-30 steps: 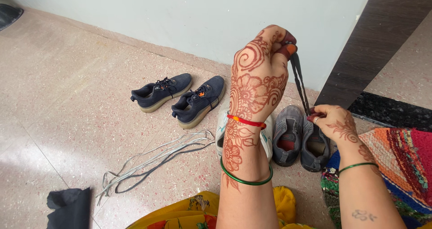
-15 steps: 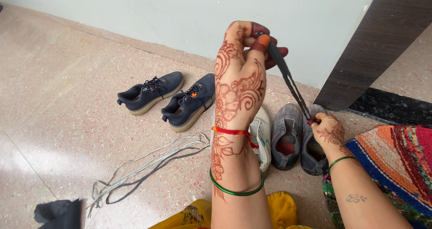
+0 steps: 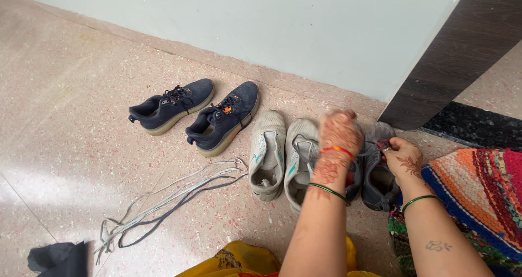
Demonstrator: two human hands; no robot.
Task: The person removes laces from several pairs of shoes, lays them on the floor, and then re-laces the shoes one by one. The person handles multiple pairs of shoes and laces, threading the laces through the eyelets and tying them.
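Observation:
My left hand (image 3: 340,133) is low over a pair of grey shoes, its back to the camera and blurred by motion. Its fingers curl down, and what they hold is hidden. It covers most of the left grey shoe (image 3: 356,178). My right hand (image 3: 403,158) rests on the right grey shoe (image 3: 379,180). Its fingertips pinch a dark shoelace (image 3: 384,145) at the shoe's front. Both wrists wear green bangles.
A pair of pale shoes (image 3: 267,153) stands left of the grey ones, and a pair of navy shoes (image 3: 220,122) lies farther left. Loose laces (image 3: 174,195) trail over the speckled floor. A black cloth (image 3: 57,258), a colourful woven rug (image 3: 478,190), a dark door frame (image 3: 451,54) and my yellow garment (image 3: 244,258) surround them.
My left hand held the dark shoelace taut, high above the shoes. It has dropped down onto the grey shoes. The right hand stayed on the right grey shoe. The camera shifted slightly.

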